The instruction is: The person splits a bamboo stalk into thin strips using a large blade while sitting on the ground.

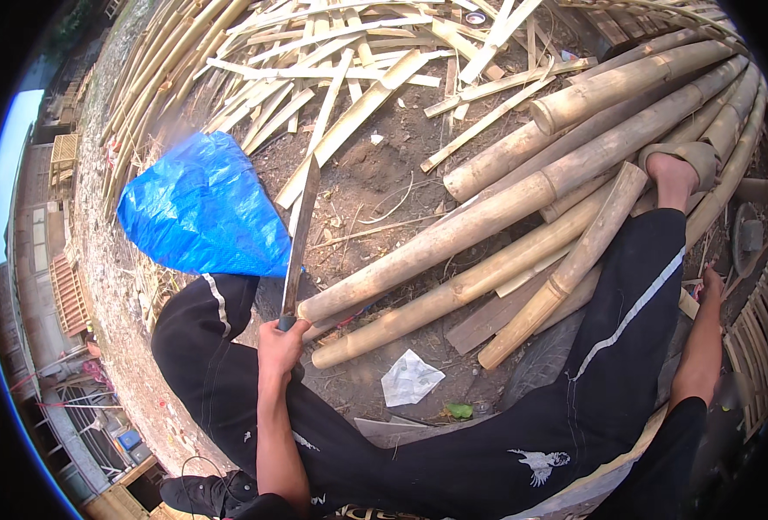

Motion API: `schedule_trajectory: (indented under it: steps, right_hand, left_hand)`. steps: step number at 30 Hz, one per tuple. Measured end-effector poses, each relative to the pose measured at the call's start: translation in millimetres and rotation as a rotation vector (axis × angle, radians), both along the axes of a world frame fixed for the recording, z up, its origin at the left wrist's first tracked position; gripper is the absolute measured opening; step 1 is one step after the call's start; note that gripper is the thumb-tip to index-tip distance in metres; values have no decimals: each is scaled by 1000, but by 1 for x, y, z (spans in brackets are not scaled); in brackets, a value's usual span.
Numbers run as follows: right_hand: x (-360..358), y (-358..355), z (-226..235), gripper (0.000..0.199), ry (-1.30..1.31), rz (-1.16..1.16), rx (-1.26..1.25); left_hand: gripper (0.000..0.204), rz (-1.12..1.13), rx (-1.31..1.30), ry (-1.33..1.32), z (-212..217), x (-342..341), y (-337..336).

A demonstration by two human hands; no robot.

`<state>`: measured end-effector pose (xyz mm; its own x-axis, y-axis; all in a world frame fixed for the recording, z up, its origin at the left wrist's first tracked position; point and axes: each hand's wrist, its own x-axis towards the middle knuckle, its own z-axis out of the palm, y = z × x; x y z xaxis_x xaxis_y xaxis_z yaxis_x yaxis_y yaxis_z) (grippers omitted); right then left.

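My left hand [281,347] is closed around the dark handle of a long machete [302,238]. Its blade points up and away from me, in front of the edge of a blue plastic sheet [198,204]. Far to the right, my right arm reaches outward past my leg. The right hand [711,282] is small and seen side-on near the picture's rim, so its fingers cannot be made out. Between my spread legs lie several thick bamboo poles [471,232]. A shorter bamboo piece [566,269] rests across them, close to my right leg.
Split bamboo strips [349,95] lie scattered over the ground ahead, with long thin poles [154,65] at the far left. A crumpled white paper [411,379] and a green leaf [459,410] are near me. A sandalled foot [674,169] rests on the poles at right.
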<state>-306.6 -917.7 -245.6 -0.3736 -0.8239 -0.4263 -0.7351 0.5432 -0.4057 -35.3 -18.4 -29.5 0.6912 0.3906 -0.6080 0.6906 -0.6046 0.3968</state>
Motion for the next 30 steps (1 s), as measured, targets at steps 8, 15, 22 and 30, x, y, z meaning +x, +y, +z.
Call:
schedule_trajectory:
  steps: [8, 15, 22, 30]
  right_hand:
    - [-29, -30, -104, 61, 81, -41, 255]
    - [-66, -34, -135, 48, 513, 47, 378]
    - [-100, -31, -120, 33, -235, -73, -101]
    - [-54, -45, 91, 16, 17, 616, -217]
  left_hand:
    - [24, -84, 123, 60, -21, 7, -33]
    - [30, -172, 67, 50, -46, 9, -50]
    - [27, -197, 54, 71, -21, 9, -61]
    - [28, -151, -55, -71, 7, 0, -31]
